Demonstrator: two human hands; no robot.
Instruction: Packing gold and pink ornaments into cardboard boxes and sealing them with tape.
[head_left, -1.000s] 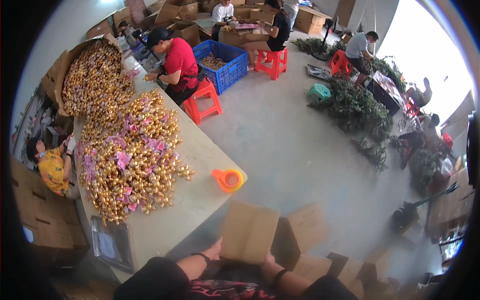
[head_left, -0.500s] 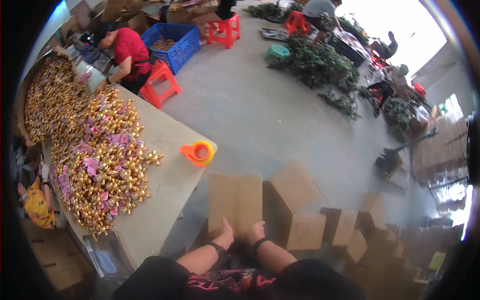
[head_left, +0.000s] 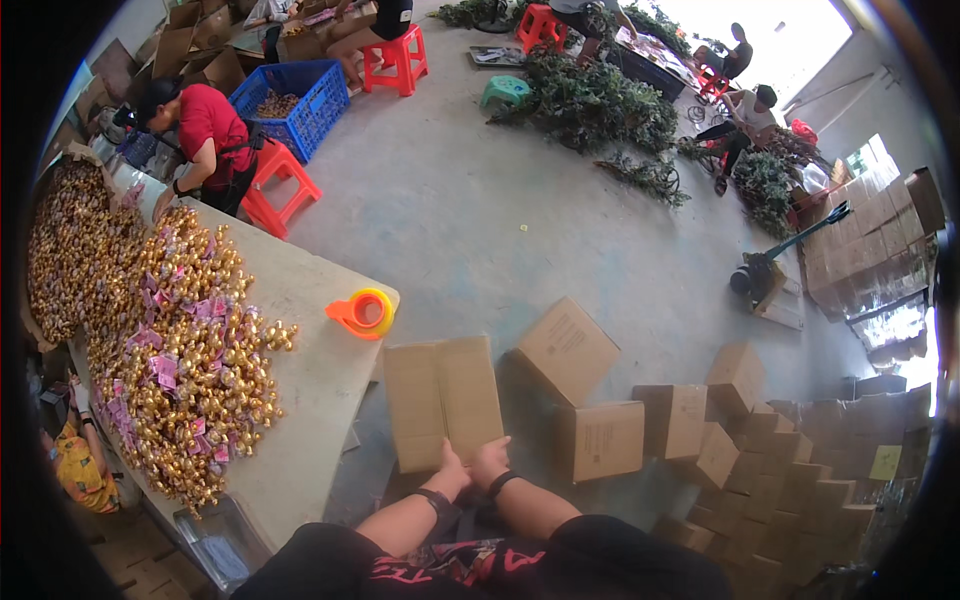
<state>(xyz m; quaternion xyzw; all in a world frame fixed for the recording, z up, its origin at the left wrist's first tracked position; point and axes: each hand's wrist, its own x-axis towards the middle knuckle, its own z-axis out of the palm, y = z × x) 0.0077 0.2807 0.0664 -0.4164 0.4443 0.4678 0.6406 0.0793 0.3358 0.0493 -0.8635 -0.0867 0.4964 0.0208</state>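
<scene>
A closed cardboard box (head_left: 442,395) stands in front of me, its top seam running away from me. My left hand (head_left: 452,472) grips its near edge around the middle, thumb up along the cardboard. Close beside it, my right hand (head_left: 490,463) holds the same edge nearer the right corner. Fingers of both hands curl down out of sight. An orange tape dispenser with yellow tape (head_left: 365,314) lies at the corner of the table (head_left: 310,400), beyond the box's left side.
Gold ball ornaments with pink tags (head_left: 190,350) cover much of the table, beside a clear plastic tray (head_left: 222,545). More cardboard boxes (head_left: 605,440) stand to the right. A person in red (head_left: 210,135) works at the table's far end, near a red stool (head_left: 280,190) and blue crate (head_left: 290,105).
My hands have come closer together on the box's near edge, the right one moving inward. The whole view has shifted, so the table and box appear further left.
</scene>
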